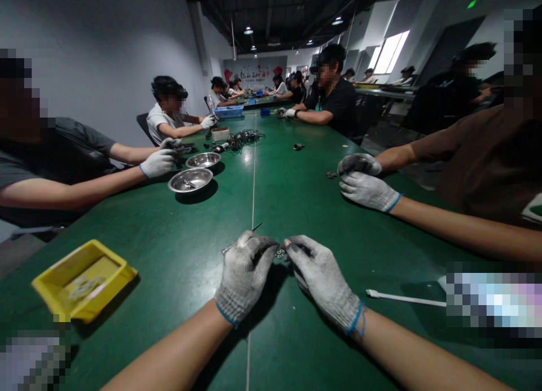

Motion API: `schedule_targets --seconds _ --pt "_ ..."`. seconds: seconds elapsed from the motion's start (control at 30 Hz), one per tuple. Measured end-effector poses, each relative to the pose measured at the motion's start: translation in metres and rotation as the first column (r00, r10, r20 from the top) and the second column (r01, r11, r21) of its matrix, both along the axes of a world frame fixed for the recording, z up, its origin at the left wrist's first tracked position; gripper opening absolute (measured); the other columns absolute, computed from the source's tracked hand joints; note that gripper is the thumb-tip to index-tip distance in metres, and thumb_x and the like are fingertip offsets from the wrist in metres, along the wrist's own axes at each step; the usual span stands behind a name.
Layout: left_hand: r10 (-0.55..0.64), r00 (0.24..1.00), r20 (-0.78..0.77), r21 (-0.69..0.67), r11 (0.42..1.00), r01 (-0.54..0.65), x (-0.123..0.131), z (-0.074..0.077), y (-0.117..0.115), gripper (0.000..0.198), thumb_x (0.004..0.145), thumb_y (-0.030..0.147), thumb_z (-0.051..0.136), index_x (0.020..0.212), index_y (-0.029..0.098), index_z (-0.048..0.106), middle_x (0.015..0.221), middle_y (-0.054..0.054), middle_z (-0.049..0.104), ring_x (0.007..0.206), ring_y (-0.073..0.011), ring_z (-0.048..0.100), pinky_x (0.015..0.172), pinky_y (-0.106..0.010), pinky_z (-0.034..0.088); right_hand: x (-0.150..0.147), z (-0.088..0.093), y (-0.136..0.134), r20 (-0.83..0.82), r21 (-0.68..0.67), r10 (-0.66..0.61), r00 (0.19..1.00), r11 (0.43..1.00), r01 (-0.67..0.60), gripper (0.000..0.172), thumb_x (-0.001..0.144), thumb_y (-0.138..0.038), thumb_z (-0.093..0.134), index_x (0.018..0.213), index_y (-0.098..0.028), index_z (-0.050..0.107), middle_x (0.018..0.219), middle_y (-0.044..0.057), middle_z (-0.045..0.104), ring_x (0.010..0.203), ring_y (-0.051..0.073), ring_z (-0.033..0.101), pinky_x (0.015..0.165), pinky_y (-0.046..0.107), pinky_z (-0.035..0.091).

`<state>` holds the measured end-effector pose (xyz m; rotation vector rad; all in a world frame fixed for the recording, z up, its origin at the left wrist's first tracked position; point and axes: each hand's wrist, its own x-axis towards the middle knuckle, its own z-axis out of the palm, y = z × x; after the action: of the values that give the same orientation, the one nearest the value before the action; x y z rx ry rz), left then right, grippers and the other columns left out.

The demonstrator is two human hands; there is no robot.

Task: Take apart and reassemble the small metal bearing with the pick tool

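Note:
Both my hands wear soiled white knit gloves and meet at the middle of the green table [296,204]. My left hand [244,272] is closed around a thin metal tool [256,226] whose tip pokes out beyond the knuckles. My right hand [319,278] is pinched, its fingertips on a small cluster of metal rings [280,253] lying between the two hands. What exactly the right fingers grip is too small to make out.
A yellow tray [82,281] sits at my near left. Two steel bowls [190,179] stand further left by a co-worker's gloved hand [158,163]. Another person's gloved hands [366,189] work at the right. A white stick [402,298] lies near right. Cables [241,137] lie further along.

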<state>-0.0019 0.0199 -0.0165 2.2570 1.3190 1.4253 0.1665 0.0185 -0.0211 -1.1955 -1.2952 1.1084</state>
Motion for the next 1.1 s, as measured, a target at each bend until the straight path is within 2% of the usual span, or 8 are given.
schedule_targets --seconds 0.2,0.57,0.8,1.1 --pt "-0.014 0.999 -0.030 0.037 0.999 0.015 0.0004 -0.0020 -0.0003 0.017 0.101 0.022 0.060 0.097 0.020 0.076 0.087 -0.006 0.074 0.082 -0.0176 0.072 0.078 -0.029 0.060 -0.0006 0.0032 0.0007 0.042 0.062 0.048 0.998 0.997 -0.051 0.031 0.087 -0.047 0.068 0.079 -0.018 0.074 0.066 0.001 0.065 0.058 0.015 0.056 0.044 0.022 0.039" --pt "-0.037 0.999 -0.016 0.049 0.998 0.038 0.0019 -0.0014 -0.0011 0.012 0.099 0.019 0.064 0.097 0.019 0.075 0.088 -0.006 0.075 0.084 -0.0187 0.073 0.080 -0.030 0.060 0.0004 0.0016 0.0014 0.047 0.087 0.030 0.998 0.996 -0.034 0.027 0.084 -0.044 0.069 0.078 -0.018 0.074 0.071 0.004 0.072 0.065 0.019 0.065 0.060 0.029 0.052" --pt "-0.054 0.998 -0.023 -0.012 0.999 0.053 0.0031 -0.0018 -0.0004 0.013 0.097 0.017 0.063 0.098 0.019 0.077 0.088 -0.006 0.075 0.084 -0.0187 0.073 0.081 -0.030 0.059 0.0016 0.0028 0.0017 0.103 0.099 -0.003 0.995 0.995 -0.007 0.028 0.085 -0.046 0.066 0.078 -0.019 0.073 0.071 0.004 0.073 0.066 0.020 0.067 0.062 0.030 0.054" --pt "-0.068 0.998 -0.008 0.060 0.996 0.068 0.0021 -0.0061 0.0022 0.011 0.097 0.017 0.064 0.094 0.019 0.075 0.084 -0.004 0.072 0.078 -0.0172 0.071 0.077 -0.029 0.057 0.0003 0.0028 0.0018 0.127 0.063 0.019 0.992 0.998 -0.027 0.030 0.083 -0.049 0.061 0.079 -0.020 0.068 0.072 0.005 0.073 0.068 0.020 0.068 0.063 0.029 0.054"
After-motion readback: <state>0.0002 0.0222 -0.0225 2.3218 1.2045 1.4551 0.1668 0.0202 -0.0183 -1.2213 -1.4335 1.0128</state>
